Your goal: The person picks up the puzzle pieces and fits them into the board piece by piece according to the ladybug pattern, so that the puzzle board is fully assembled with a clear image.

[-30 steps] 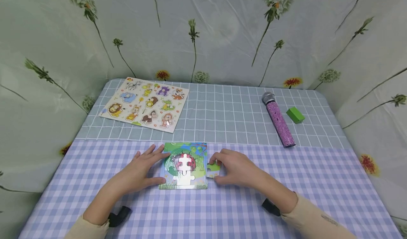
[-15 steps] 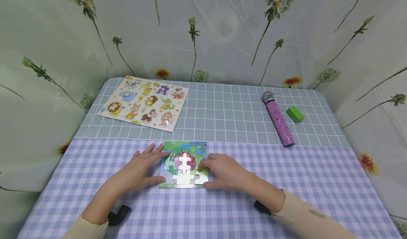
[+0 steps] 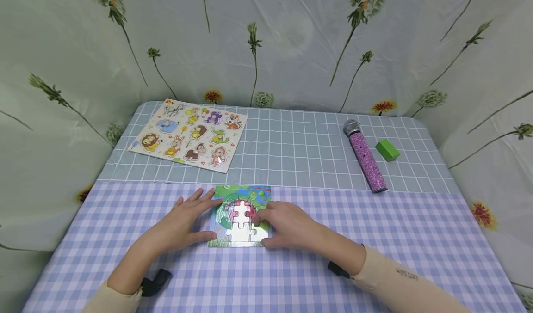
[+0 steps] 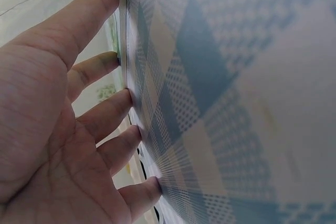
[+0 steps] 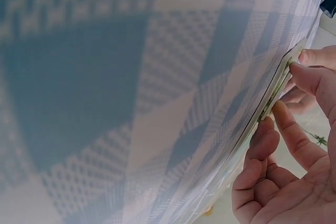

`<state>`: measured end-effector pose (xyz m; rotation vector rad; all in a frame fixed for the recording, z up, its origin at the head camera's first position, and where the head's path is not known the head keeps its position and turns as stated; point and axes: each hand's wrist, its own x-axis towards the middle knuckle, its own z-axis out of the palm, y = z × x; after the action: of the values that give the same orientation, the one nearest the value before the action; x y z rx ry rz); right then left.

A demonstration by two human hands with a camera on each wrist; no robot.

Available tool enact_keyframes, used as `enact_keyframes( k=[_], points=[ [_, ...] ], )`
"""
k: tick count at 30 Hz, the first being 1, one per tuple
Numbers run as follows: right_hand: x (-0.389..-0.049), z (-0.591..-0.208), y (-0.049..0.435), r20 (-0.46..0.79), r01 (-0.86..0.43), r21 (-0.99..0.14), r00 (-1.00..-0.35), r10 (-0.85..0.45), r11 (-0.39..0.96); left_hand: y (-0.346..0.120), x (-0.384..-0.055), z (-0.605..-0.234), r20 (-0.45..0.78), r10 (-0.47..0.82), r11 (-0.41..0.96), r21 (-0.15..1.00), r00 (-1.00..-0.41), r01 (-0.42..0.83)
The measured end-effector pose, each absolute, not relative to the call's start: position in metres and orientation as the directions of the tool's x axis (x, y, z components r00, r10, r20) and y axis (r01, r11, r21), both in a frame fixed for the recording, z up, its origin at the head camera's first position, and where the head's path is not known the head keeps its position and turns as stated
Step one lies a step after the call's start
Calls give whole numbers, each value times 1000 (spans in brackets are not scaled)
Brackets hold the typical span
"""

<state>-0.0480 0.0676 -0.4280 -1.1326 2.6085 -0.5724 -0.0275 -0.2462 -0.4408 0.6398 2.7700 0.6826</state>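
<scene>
A jigsaw puzzle board [image 3: 245, 192] with a ladybug picture lies on the checked cloth, with a pale bare gap in its middle and lower part. My left hand [image 3: 183, 223] has its fingers spread, thumb and index finger touching the board's left side; the left wrist view shows the same hand [image 4: 58, 129] with straight fingers against the board and cloth. Over the lower right of the board, my right hand [image 3: 291, 225] pinches a green puzzle piece [image 3: 260, 233] between thumb and fingers. The fingers partly hide the piece and the ladybug's right side. Whether the piece lies flat I cannot tell.
Behind, on the grey grid cloth, an animal peg puzzle [image 3: 189, 135] lies at the left. A pink glittery microphone [image 3: 367, 162] and a green block [image 3: 387, 150] lie at the right. A dandelion-print curtain [image 3: 291, 40] hangs behind the table.
My right hand has moved left with the puzzle piece, from beside the board's right edge to over its lower right, then slightly further left. My left hand has stayed in place.
</scene>
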Motion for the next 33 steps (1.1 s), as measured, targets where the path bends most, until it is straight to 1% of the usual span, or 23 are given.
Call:
enact_keyframes(
  k=[12,20,28,33],
  points=[
    [-52,-426,63,-90,-640,-459,-657,-748,617,-246,-27,-439,-114,454,804,481,-884,351],
    [-52,-426,63,-128,-602,-473,-676,-726,644,-245,-28,-439,-117,459,802,481,-880,354],
    [-53,-426,63,-117,-598,-493,-674,-729,632,-245,-28,-440,-114,457,804,477,-882,355],
    [-53,-426,63,-98,-612,-482,-673,-733,626,-244,-27,-439,-115,455,809,467,-883,356]
  ],
)
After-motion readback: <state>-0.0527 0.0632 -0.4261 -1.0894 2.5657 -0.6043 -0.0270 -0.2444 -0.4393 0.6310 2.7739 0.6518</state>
